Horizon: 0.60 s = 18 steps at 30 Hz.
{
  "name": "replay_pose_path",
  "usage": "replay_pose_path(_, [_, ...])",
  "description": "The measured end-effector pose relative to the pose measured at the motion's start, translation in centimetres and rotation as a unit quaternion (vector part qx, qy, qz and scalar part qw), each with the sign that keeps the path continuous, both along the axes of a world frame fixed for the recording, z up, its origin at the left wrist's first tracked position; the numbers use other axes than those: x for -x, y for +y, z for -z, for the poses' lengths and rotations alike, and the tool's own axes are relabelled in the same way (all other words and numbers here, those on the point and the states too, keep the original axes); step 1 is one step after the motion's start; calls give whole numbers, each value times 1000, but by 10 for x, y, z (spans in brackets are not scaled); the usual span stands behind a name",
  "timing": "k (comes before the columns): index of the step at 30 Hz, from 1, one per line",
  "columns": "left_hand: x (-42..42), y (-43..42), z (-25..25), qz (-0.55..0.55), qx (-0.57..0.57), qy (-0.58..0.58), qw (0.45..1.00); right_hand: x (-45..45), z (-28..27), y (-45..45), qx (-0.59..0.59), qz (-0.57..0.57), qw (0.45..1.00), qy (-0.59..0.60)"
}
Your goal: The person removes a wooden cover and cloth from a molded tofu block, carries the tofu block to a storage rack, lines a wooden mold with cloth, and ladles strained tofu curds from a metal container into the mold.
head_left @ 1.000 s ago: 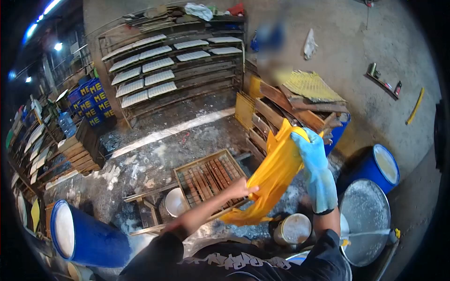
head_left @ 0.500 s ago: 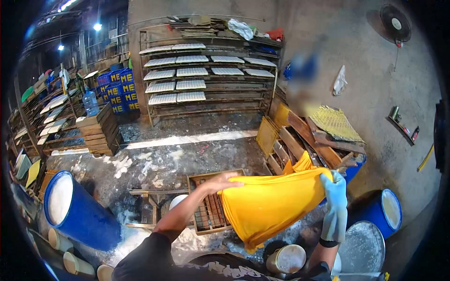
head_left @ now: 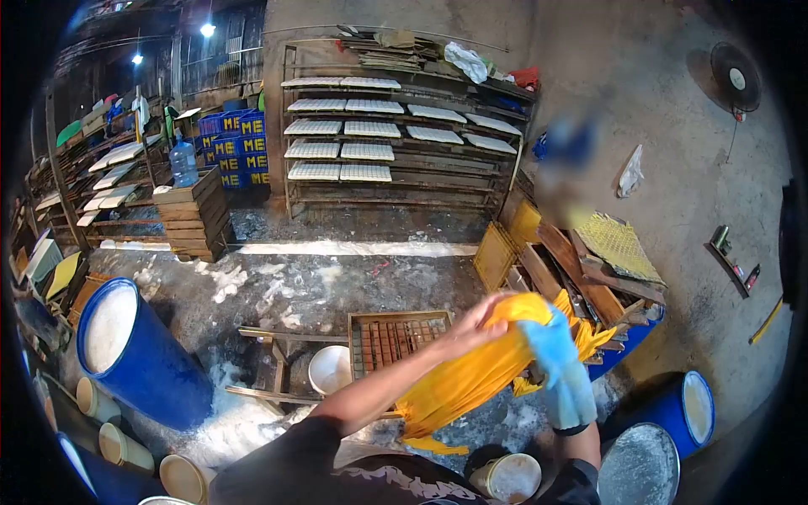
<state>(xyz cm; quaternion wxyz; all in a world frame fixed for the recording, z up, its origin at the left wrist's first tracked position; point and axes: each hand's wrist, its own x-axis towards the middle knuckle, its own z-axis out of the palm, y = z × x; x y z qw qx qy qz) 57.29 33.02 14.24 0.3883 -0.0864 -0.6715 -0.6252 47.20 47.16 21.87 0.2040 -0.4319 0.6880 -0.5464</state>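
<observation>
A yellow cloth [head_left: 459, 374] hangs bunched in front of me, its lower end drooping toward my lap and another end trailing to the right. My bare left hand [head_left: 481, 326] is closed around its gathered upper part. Close beside it, my right hand [head_left: 557, 366], in a light blue glove, also grips the bunched cloth; its fingertips are partly hidden by the folds. Behind my left forearm lies a wooden frame [head_left: 358, 332] with a grid of small compartments, partly covered by the arm and cloth. A white bowl [head_left: 330, 369] stands left of the frame.
Blue drums [head_left: 156, 370] of white material stand left and right. Pale buckets [head_left: 511, 478] sit near my body. Wooden boards [head_left: 581, 261] are piled at the right. A rack [head_left: 404, 181] with white trays lines the back wall, near blue crates [head_left: 236, 147].
The cloth was spread wide between my hands. Now my left hand has moved right and up beside the gloved right hand, and the cloth is bunched. The view has shifted slightly.
</observation>
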Motion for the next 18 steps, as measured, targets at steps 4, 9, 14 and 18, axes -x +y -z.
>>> replay_pose_path(4, [-47, -17, 114, 20, 138, -315, 939, 20, -43, 2, 154, 91, 984, 16])
replay_pose_path(9, [-85, -50, 263, -153, 186, -508, 827, 20, -120, 14, 251, 172, 948, 94])
replay_pose_path(14, [-146, -73, 309, -211, 156, -504, 823, 47, -177, 44, 333, 146, 928, 82])
replay_pose_path(18, [-202, -151, 364, -93, -67, -371, 922, 92, -190, 85, 265, 174, 929, 193])
